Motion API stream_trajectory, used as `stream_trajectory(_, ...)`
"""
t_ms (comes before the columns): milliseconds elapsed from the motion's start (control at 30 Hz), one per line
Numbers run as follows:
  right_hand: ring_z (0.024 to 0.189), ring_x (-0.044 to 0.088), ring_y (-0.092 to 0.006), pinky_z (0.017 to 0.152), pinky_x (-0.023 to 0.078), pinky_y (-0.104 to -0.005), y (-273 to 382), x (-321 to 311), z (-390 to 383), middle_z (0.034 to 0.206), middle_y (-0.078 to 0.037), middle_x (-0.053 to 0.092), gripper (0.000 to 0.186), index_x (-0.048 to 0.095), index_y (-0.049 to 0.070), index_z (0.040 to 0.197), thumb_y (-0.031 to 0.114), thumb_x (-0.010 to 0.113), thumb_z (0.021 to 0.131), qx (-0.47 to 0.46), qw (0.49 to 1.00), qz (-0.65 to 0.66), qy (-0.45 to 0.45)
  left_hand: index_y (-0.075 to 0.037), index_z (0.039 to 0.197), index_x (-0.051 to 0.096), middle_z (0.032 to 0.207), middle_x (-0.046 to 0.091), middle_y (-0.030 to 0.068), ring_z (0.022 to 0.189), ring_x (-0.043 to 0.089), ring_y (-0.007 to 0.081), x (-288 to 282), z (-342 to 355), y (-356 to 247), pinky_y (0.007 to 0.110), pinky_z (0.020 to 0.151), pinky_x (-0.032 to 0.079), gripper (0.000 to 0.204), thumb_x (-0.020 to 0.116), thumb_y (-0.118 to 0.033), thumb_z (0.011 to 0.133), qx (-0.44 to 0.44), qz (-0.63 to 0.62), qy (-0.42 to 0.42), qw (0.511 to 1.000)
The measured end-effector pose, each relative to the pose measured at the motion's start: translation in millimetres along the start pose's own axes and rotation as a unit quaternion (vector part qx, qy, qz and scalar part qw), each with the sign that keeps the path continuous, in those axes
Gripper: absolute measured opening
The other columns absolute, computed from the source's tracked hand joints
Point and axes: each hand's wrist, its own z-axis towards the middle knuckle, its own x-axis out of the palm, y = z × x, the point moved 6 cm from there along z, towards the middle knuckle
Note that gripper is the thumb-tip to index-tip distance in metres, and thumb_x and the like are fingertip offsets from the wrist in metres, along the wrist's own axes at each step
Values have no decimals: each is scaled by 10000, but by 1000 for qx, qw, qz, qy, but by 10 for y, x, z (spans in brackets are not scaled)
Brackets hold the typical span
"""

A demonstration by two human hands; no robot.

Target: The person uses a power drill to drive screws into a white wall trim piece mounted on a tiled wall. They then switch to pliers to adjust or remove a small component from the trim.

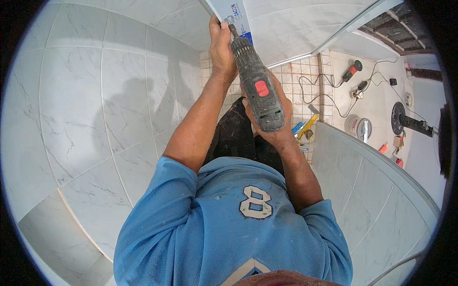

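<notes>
At the top of the head view, my left hand [222, 52] has its fingers closed at the edge of a white panel [267, 21] with a blue-and-white label [238, 12]. My right hand [276, 124] grips a dark cordless drill [255, 74] with a red switch, mostly hidden beneath the tool's body. The drill points up toward the panel, its bit beside my left fingers. Exactly what sits at the bit's tip is too small to tell.
Marbled tile walls [71, 109] flank me, above a small-tiled floor [300, 71]. On the right beyond a low wall [362, 181] lie a yellow tool [307, 126], an angle grinder [353, 70], cables, a bucket [360, 127] and a dark stand [398, 119].
</notes>
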Motion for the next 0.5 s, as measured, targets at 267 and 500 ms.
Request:
stream_trajectory(267, 1200, 684, -241, 1059, 539, -399, 20, -13, -3, 1319, -190, 673, 713, 431, -48, 1524, 43, 748, 892, 18, 1000, 0, 11, 1, 1574, 317, 1417, 490, 128, 1277, 509, 210, -27, 11, 64, 344, 1120, 409, 586, 314, -388, 1135, 12, 4, 8, 1000)
stream_trajectory(500, 1188, 689, -241, 1053, 544, -397, -42, -20, -16, 1307, -194, 677, 731, 419, -47, 1534, 50, 750, 889, 16, 1000, -6, 16, 4, 1572, 310, 1431, 483, 135, 1284, 505, 207, -10, 7, 80, 345, 1121, 409, 563, 287, -366, 1148, -18, -49, 12, 999)
